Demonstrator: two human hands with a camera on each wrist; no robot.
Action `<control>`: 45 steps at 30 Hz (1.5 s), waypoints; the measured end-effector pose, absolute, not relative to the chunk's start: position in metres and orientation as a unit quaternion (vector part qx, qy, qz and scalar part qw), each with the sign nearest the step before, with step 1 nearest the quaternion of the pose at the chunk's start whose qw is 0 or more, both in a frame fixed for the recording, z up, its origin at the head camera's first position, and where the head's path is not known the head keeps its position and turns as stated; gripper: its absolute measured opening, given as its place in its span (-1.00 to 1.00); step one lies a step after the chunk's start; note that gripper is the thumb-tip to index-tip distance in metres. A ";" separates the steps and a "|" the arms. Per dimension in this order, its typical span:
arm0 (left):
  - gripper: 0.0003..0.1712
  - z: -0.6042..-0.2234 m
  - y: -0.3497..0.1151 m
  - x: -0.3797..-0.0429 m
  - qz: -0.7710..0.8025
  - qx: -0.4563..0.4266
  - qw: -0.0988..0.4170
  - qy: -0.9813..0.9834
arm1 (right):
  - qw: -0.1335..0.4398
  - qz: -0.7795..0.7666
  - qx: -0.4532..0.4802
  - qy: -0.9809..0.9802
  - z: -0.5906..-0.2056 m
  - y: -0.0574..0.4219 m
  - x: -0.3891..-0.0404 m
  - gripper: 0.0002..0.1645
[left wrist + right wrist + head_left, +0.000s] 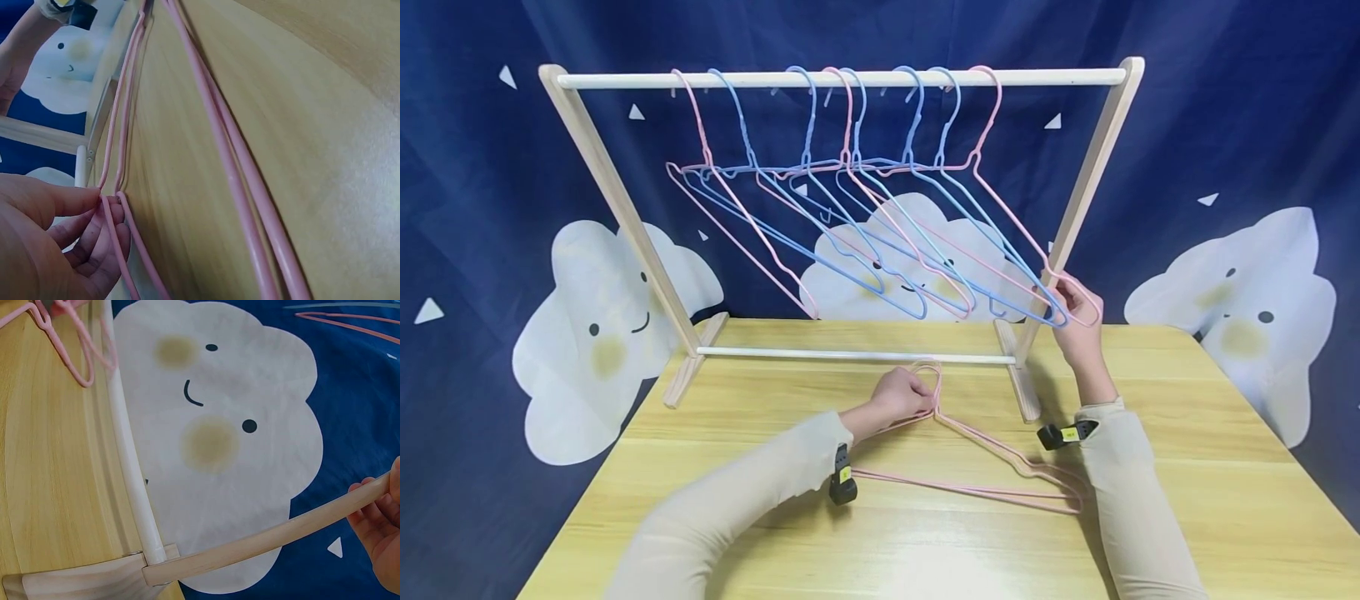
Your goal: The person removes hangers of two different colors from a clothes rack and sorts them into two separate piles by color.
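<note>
Near the middle of the table, my left hand [904, 395] pinches pink hangers [992, 441] by the neck below the hooks. In the left wrist view, thumb and fingers of that hand [69, 240] close on the pink wire, and two hangers lie nearly together. My right hand [1078, 317] grips the right wooden post [1086, 175] of a clothes rack. The right wrist view shows the fingers [369, 515] curled round that post. The lower end of a hanging pink hanger [1011, 212] passes in front of the right hand.
Several pink and blue hangers hang from the rack's white top rail [1037, 77]. A lower white bar [850, 356] joins the posts, whose wooden feet [697, 362] stand on the table [760, 533]. Behind is a blue curtain [1225, 108] with printed clouds.
</note>
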State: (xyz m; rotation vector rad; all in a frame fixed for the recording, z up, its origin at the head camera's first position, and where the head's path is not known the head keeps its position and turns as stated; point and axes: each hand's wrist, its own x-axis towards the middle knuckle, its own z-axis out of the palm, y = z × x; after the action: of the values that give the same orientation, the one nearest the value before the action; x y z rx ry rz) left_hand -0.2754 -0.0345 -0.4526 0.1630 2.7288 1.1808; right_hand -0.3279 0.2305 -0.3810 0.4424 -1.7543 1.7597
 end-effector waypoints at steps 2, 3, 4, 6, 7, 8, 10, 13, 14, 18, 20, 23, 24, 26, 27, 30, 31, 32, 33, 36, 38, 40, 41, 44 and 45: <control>-0.94 -0.453 -0.034 -0.275 0.400 0.050 0.086 0.911 | 0.303 0.662 0.165 -0.666 -0.381 0.230 -0.328 -0.74; -0.93 -0.453 -0.034 -0.275 0.401 0.050 0.087 0.910 | 0.302 0.660 0.161 -0.668 -0.381 0.231 -0.328 -0.76; -0.92 -0.453 -0.034 -0.275 0.402 0.051 0.087 0.910 | 0.302 0.658 0.159 -0.671 -0.383 0.232 -0.330 -0.74; -0.91 -0.455 -0.035 -0.276 0.401 0.054 0.089 0.910 | 0.305 0.655 0.155 -0.674 -0.387 0.235 -0.335 -0.70; -0.91 -0.455 -0.035 -0.276 0.401 0.057 0.090 0.910 | 0.306 0.653 0.155 -0.675 -0.387 0.235 -0.335 -0.71; -0.90 -0.456 -0.035 -0.277 0.401 0.057 0.090 0.910 | 0.307 0.652 0.154 -0.675 -0.387 0.235 -0.335 -0.73; -0.89 -0.457 -0.035 -0.277 0.400 0.060 0.088 0.910 | 0.310 0.652 0.155 -0.675 -0.387 0.235 -0.335 -0.76; -0.88 -0.458 -0.036 -0.278 0.402 0.062 0.088 0.909 | 0.313 0.653 0.156 -0.672 -0.388 0.235 -0.335 -0.74; -0.88 -0.459 -0.036 -0.278 0.404 0.062 0.089 0.908 | 0.312 0.655 0.156 -0.670 -0.388 0.235 -0.335 -0.72; -0.88 -0.459 -0.039 -0.278 0.406 0.063 0.099 0.906 | 0.306 0.666 0.161 -0.660 -0.388 0.233 -0.334 -0.73; -0.88 -0.456 -0.041 -0.276 0.401 0.071 0.101 0.908 | 0.306 0.667 0.161 -0.659 -0.389 0.232 -0.334 -0.73; -0.85 -0.447 -0.045 -0.271 0.405 0.092 0.092 0.905 | 0.311 0.665 0.160 -0.660 -0.389 0.232 -0.335 -0.73; -0.83 -0.441 -0.046 -0.269 0.408 0.099 0.089 0.903 | 0.313 0.664 0.159 -0.660 -0.389 0.232 -0.335 -0.73; -0.80 -0.429 -0.048 -0.264 0.422 0.112 0.081 0.896 | 0.315 0.663 0.162 -0.660 -0.389 0.233 -0.336 -0.77; -0.79 -0.422 -0.048 -0.261 0.428 0.121 0.073 0.893 | 0.316 0.663 0.164 -0.658 -0.389 0.233 -0.337 -0.77; -0.78 -0.398 -0.051 -0.251 0.439 0.157 0.036 0.884 | 0.314 0.669 0.169 -0.652 -0.389 0.234 -0.337 -0.72; -0.78 -0.389 -0.052 -0.247 0.443 0.174 0.014 0.879 | 0.313 0.671 0.170 -0.651 -0.389 0.234 -0.337 -0.71; -0.78 -0.381 -0.054 -0.244 0.448 0.190 -0.012 0.874 | 0.313 0.671 0.169 -0.651 -0.389 0.235 -0.337 -0.71; -0.79 -0.372 -0.056 -0.240 0.451 0.206 -0.042 0.867 | 0.312 0.671 0.167 -0.652 -0.388 0.235 -0.336 -0.71; -0.80 -0.344 -0.064 -0.231 0.480 0.246 -0.128 0.832 | 0.311 0.665 0.159 -0.660 -0.388 0.236 -0.335 -0.72; -0.82 -0.324 -0.071 -0.227 0.504 0.258 -0.178 0.805 | 0.310 0.659 0.154 -0.668 -0.388 0.236 -0.335 -0.72; -0.83 -0.305 -0.081 -0.226 0.524 0.263 -0.230 0.776 | 0.309 0.655 0.153 -0.672 -0.388 0.236 -0.335 -0.71; -0.84 -0.297 -0.086 -0.225 0.532 0.263 -0.258 0.762 | 0.308 0.655 0.152 -0.673 -0.388 0.236 -0.335 -0.71; -0.83 -0.275 -0.106 -0.230 0.553 0.254 -0.331 0.721 | 0.306 0.655 0.156 -0.673 -0.388 0.236 -0.335 -0.69; -0.83 -0.270 -0.114 -0.233 0.558 0.249 -0.353 0.708 | 0.307 0.654 0.158 -0.673 -0.388 0.236 -0.335 -0.69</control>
State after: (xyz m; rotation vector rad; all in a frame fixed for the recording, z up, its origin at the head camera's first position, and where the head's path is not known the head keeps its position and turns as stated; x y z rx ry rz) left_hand -0.2331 -0.1137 -0.2696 1.0267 2.9252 2.3057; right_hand -0.3353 0.2359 -0.3879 0.4176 -1.7813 1.7302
